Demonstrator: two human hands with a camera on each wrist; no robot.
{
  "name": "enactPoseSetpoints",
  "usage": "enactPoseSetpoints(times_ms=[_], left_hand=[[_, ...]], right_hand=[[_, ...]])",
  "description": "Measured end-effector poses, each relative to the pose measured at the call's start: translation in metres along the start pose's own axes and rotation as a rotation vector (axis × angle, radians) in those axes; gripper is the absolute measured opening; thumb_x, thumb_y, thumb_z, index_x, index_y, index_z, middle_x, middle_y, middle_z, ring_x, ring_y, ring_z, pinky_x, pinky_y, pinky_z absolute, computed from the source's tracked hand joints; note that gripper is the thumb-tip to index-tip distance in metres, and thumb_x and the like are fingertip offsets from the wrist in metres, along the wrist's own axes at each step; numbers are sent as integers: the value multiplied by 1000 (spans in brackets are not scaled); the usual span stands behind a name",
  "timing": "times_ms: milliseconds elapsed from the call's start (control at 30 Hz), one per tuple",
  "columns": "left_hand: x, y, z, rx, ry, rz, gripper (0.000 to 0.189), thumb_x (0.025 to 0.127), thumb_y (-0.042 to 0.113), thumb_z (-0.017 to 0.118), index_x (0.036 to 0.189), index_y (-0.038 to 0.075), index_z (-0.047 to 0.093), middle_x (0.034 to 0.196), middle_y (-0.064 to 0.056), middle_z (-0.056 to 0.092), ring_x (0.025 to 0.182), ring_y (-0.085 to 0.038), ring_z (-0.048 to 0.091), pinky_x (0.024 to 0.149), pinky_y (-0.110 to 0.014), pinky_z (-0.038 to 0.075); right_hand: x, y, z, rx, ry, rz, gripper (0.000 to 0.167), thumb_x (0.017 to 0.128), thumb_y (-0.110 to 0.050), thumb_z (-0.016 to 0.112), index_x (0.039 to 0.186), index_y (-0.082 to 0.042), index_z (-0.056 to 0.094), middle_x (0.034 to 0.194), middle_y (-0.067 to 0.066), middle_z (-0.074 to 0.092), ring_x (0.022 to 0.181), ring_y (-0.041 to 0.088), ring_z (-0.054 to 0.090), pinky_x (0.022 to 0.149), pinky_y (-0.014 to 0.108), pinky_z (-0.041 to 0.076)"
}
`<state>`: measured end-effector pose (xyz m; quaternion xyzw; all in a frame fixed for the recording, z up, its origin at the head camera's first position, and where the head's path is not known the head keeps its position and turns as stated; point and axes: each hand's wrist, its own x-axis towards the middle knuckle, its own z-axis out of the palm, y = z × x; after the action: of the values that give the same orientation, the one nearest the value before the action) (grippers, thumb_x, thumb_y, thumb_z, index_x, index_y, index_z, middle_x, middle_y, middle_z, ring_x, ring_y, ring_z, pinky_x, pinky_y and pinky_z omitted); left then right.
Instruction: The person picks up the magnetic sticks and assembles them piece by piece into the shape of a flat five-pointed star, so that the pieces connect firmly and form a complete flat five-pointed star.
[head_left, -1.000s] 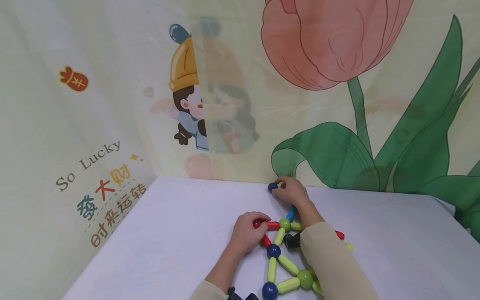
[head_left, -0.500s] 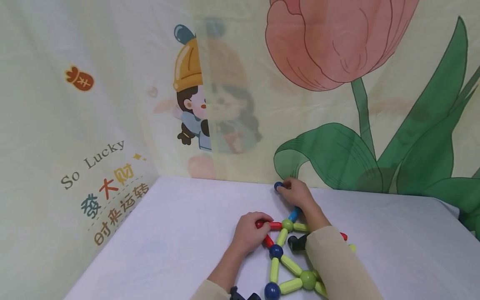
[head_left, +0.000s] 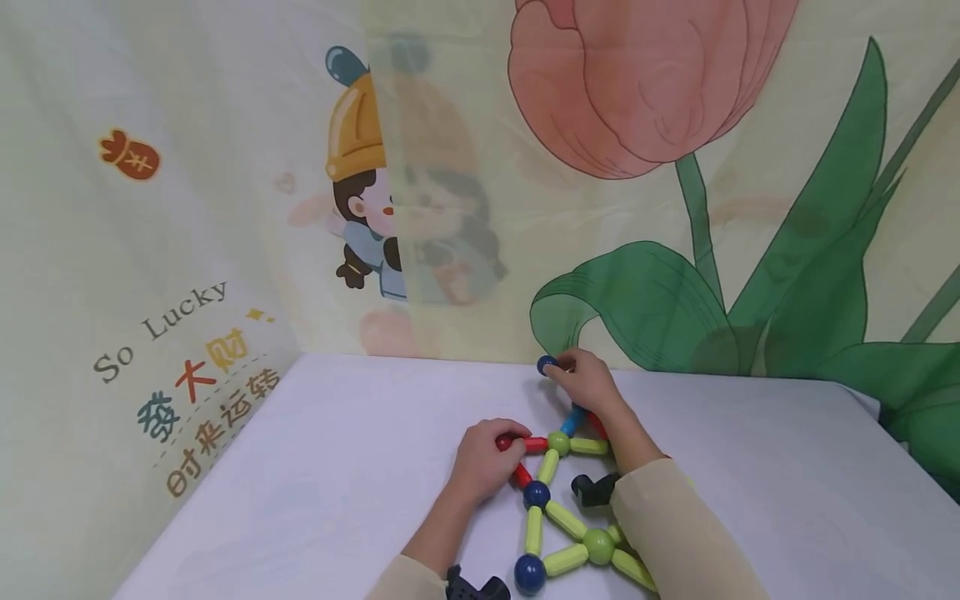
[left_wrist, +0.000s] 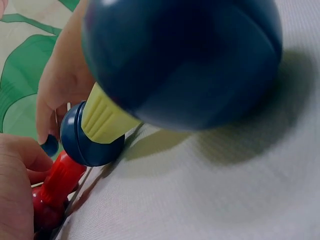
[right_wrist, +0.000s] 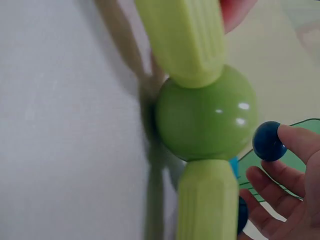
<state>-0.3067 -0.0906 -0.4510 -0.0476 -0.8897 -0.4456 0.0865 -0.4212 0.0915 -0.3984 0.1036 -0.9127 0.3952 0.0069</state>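
In the head view, my left hand (head_left: 486, 460) pinches a red ball (head_left: 503, 443), where two red rods meet at the left corner of a ball-and-rod construction. My right hand (head_left: 588, 383) holds a loose dark blue ball (right_wrist: 269, 141) between thumb and fingers, near the table's back edge. Below that hand, a light blue rod (head_left: 573, 419) rises from a green ball (head_left: 558, 443). Another blue ball (right_wrist: 242, 215) shows partly behind the right fingers in the right wrist view. Nearer the front, yellow-green rods join a blue ball (head_left: 536, 494) and a larger green ball (head_left: 599, 547).
A front blue ball (head_left: 530, 574) ends the construction on the near side. My right sleeve (head_left: 678, 525) covers its right part. Black wrist cameras (head_left: 595, 490) sit low by both forearms. A printed curtain (head_left: 450, 167) hangs behind the white table (head_left: 300, 483).
My right hand has shifted slightly right relative to the construction, still holding the blue ball; a red rod now shows beside its wrist. My left hand stays on the red ball. The head view has shifted.
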Motion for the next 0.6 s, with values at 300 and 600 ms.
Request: enactPoseSetpoints(times_ms=[300, 600], left_hand=[[1, 2, -3, 13, 1, 26, 20, 92, 19, 69, 109, 20, 79, 109, -2, 73, 100, -19, 59, 80, -33, 55], [-2, 2, 0, 18, -11, 28, 21, 91, 16, 69, 109, 19, 79, 109, -3, 73, 98, -19, 58, 78, -33, 54]], right_hand=[[-13, -7, -15, 44, -1, -1, 49, 101, -36, 65, 132, 2, 61, 126, 22, 66, 113, 35, 64, 96, 46, 58], [-34, 4, -29, 124, 3, 45, 51, 102, -38, 64, 137, -2, 59, 134, 20, 64, 127, 37, 59, 105, 50, 53]])
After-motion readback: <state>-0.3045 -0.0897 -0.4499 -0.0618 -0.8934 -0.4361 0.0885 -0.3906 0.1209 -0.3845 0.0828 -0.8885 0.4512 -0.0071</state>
